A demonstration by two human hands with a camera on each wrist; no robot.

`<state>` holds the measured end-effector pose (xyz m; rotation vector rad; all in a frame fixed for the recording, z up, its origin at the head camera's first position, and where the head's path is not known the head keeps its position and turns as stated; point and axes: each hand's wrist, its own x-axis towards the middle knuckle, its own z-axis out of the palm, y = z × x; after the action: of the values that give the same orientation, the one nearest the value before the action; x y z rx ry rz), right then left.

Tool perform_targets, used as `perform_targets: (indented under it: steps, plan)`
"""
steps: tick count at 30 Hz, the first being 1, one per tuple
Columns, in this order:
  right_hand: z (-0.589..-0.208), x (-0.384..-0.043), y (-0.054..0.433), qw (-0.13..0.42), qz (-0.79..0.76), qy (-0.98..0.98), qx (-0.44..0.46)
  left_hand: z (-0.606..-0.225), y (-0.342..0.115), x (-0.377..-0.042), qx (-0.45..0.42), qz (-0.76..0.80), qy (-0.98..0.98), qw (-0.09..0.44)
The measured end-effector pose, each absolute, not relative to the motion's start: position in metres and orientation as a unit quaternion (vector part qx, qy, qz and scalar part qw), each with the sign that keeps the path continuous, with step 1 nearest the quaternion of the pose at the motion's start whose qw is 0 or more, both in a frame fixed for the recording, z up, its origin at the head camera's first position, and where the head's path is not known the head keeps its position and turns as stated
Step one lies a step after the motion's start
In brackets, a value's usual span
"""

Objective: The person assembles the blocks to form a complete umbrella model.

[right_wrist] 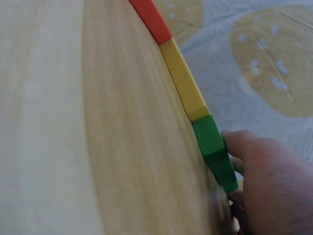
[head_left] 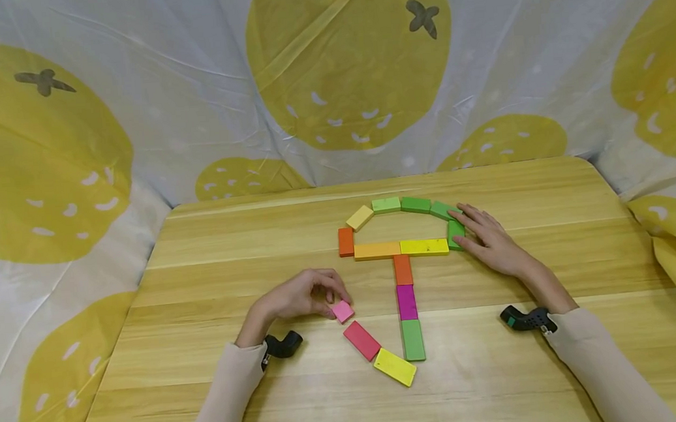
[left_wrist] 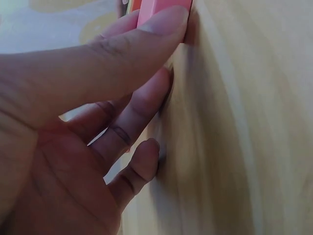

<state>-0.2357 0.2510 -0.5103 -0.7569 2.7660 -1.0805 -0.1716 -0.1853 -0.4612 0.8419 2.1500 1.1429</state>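
Observation:
My left hand (head_left: 304,294) pinches a small pink block (head_left: 342,311) between thumb and fingertips, low over the table. In the left wrist view the thumb lies along the pink block (left_wrist: 164,12) while the other fingers curl loosely below. Just under it lie a red-pink block (head_left: 361,341) and a yellow block (head_left: 395,366), forming a slanted line. At the right end of a block arch, my right hand (head_left: 493,246) spreads its fingers, touching a green block (head_left: 456,231). The right wrist view has the thumb against the green block (right_wrist: 211,139).
An orange-yellow block (head_left: 377,251) and a yellow one (head_left: 424,247) close the arch below. From them a column of orange, purple (head_left: 406,302) and green (head_left: 414,340) blocks runs toward me. The wooden table (head_left: 228,238) ends at a patterned curtain (head_left: 188,84).

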Motion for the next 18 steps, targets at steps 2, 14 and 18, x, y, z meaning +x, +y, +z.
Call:
perform_targets:
  steps: [2,14,18]
  plan:
    - [-0.5105,-0.2356,0.251,0.038,-0.352,0.902,-0.247,-0.4613,-0.1844,-0.1708,0.319,0.424,0.801,0.277]
    - [-0.5114,-0.2364,0.2511,0.037,-0.345,0.905,-0.247,-0.4598,-0.1842,-0.1678,0.336,0.411,0.802,0.273]
    - [-0.5109,-0.2364,0.2513,0.039,-0.345,0.905,-0.245,-0.4562,-0.1831,-0.1635,0.328,0.399,0.818,0.255]
